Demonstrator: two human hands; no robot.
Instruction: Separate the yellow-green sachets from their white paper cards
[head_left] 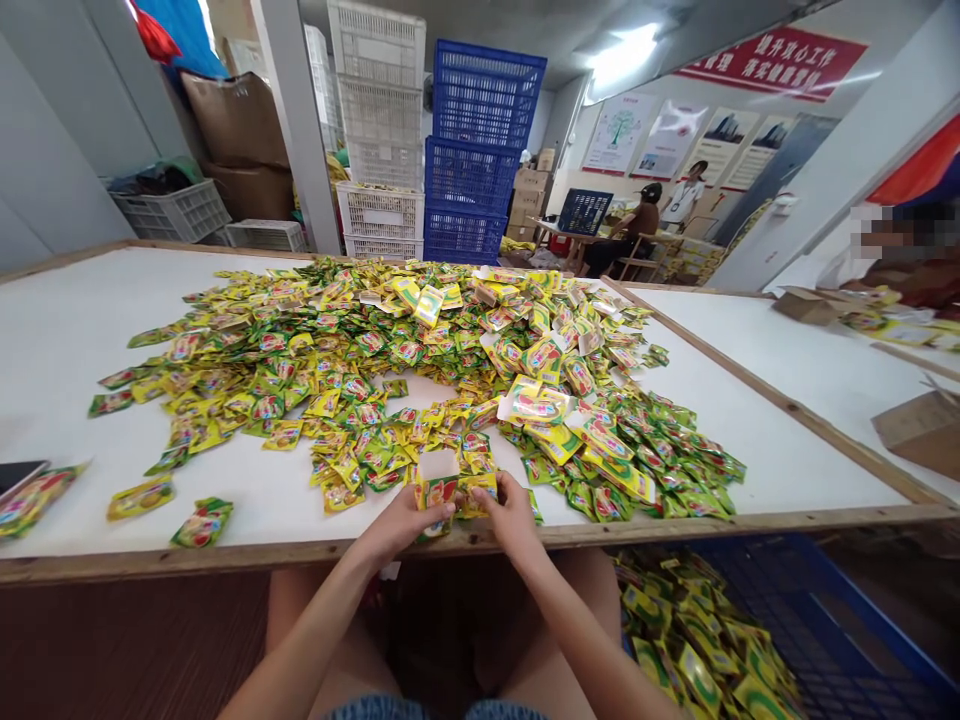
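Observation:
Near the table's front edge my left hand [405, 522] is closed on a small carton [438, 466] whose white flap stands open. Close beside it, my right hand [516, 518] pinches a yellow sachet [480, 484] between thumb and fingers. The sachet is at the carton's right side; whether it touches the carton I cannot tell. Behind both hands spreads a large heap of yellow and green sachets [360, 390]. Several open yellow cartons [536, 402] lie on the heap's right part, white flaps showing.
A wooden rim [225, 558] borders the white table [67, 330]. Below its right front stands a blue crate [847, 610] with filled yellow cartons [697, 650]. White crates [382, 130] and blue crates [480, 150] are stacked behind. Other people sit and stand at the back and right.

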